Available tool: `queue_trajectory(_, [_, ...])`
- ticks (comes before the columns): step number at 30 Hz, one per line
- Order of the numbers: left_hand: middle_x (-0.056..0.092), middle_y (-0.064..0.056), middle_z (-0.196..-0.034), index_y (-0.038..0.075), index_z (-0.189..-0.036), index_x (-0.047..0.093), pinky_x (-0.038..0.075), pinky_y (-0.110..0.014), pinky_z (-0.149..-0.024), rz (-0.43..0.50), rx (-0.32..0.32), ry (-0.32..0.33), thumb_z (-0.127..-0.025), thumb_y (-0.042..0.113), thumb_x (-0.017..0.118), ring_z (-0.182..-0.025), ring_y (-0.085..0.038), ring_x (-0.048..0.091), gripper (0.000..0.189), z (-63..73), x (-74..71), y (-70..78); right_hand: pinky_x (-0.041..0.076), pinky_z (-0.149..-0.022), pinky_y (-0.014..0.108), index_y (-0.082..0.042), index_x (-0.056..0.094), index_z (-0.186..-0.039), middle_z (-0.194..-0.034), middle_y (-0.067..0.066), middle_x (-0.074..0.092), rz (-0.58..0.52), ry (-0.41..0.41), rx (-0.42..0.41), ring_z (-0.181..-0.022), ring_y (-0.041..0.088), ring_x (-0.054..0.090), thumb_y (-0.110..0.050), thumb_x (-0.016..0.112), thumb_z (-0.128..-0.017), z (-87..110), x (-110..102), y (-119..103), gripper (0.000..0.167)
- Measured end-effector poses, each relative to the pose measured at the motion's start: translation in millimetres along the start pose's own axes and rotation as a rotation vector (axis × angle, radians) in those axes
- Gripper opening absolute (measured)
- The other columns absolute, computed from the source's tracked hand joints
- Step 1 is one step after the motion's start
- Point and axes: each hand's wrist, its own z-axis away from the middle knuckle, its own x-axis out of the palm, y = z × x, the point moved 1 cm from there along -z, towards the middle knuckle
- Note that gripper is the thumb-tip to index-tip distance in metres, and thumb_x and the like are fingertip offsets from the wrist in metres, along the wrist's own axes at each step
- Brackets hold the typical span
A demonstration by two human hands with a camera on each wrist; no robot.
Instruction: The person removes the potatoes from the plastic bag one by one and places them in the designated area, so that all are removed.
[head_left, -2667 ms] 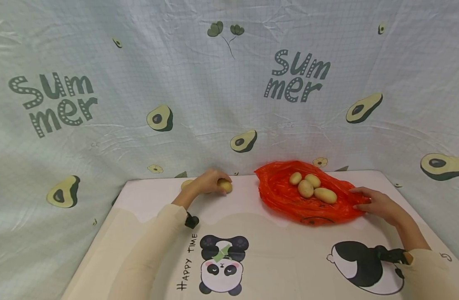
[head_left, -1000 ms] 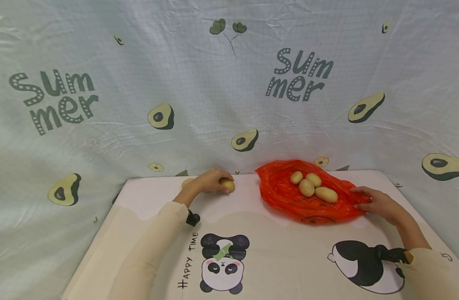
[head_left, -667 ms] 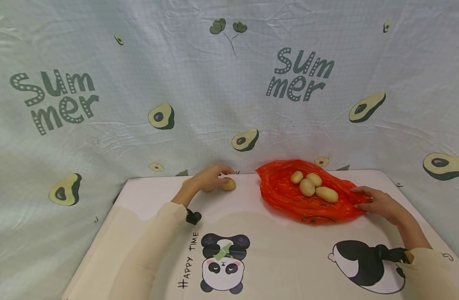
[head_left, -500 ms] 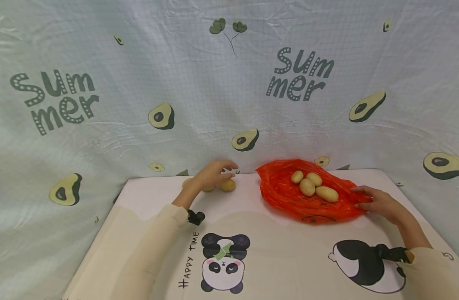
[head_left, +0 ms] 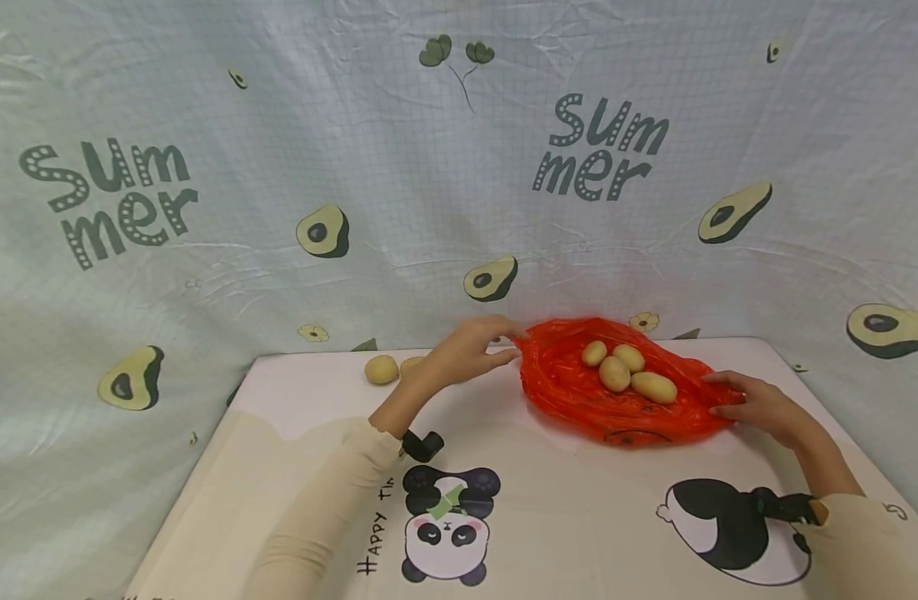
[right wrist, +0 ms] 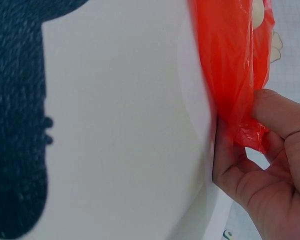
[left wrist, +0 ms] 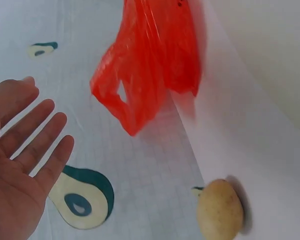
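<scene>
A red plastic bag point(head_left: 571, 417) lies spread on the table with several potatoes point(head_left: 615, 375) resting in it. My left hand point(head_left: 470, 350) hovers beside the bag's left edge, thumb and fingers apart and holding nothing. In the left wrist view, a gap shows between that hand point(left wrist: 25, 150) and the bag's corner point(left wrist: 135, 85). My right hand point(right wrist: 270, 155) pinches the bag's right end between thumb and fingers. Behind my left wrist, a potato point(head_left: 381, 369) sits on the table, with another potato point(head_left: 411, 365) partly hidden by the hand.
The table point(head_left: 579, 517) bears panda prints, and its far edge meets a hanging cloth point(head_left: 399, 167) printed with avocados. A black wrist mount point(head_left: 423, 446) sits on the left wrist and another point(head_left: 785, 506) on the right.
My left hand has let go of a potato on the table, lifted off and moved right to the bag's left edge. The right hand has stayed at the bag's right end.
</scene>
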Motion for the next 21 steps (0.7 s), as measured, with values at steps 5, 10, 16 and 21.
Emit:
queue_trajectory(5, [0.069, -0.006, -0.126, 0.006, -0.126, 0.069, 0.052, -0.034, -0.101, -0.001, 0.035, -0.011, -0.099, 0.017, 0.068, -0.118, -0.023, 0.062, 0.029, -7.8, 7.4, 12.3, 0.053, -0.093, 0.059, 0.009, 0.042, -0.142, -0.144, 0.043, 0.035, 0.003, -0.006, 0.001, -0.125, 0.060, 0.037, -0.011, 0.072, -0.093, 0.5, 0, -3, 0.061])
queue_trajectory(10, [0.068, -0.004, -0.129, 0.010, -0.128, 0.069, 0.049, -0.031, -0.105, -0.013, 0.027, -0.044, -0.100, 0.021, 0.067, -0.123, -0.019, 0.059, 0.030, -19.0, 15.7, 22.5, 0.054, -0.093, 0.058, 0.010, 0.042, -0.143, -0.143, 0.043, 0.034, 0.004, -0.011, 0.008, -0.124, 0.060, 0.036, -0.010, 0.071, -0.093, 2.4, -1, -5, 0.061])
queue_trajectory(16, [0.066, -0.001, -0.133, 0.014, -0.129, 0.068, 0.042, -0.026, -0.110, -0.051, 0.023, -0.092, -0.102, 0.024, 0.064, -0.128, -0.017, 0.057, 0.030, -36.3, 25.2, 29.4, 0.053, -0.094, 0.060, 0.010, 0.041, -0.143, -0.143, 0.044, 0.034, 0.005, -0.016, 0.006, -0.125, 0.060, 0.036, -0.011, 0.071, -0.093, 3.0, -1, -7, 0.061])
queue_trajectory(21, [0.067, -0.002, -0.131, 0.012, -0.129, 0.068, 0.041, -0.022, -0.109, -0.057, 0.048, -0.149, -0.101, 0.022, 0.064, -0.126, -0.017, 0.057, 0.029, -54.1, 33.0, 31.5, 0.052, -0.095, 0.061, 0.010, 0.041, -0.143, -0.143, 0.044, 0.033, 0.004, -0.019, 0.007, -0.125, 0.061, 0.035, -0.010, 0.071, -0.093, 3.3, 0, -9, 0.061])
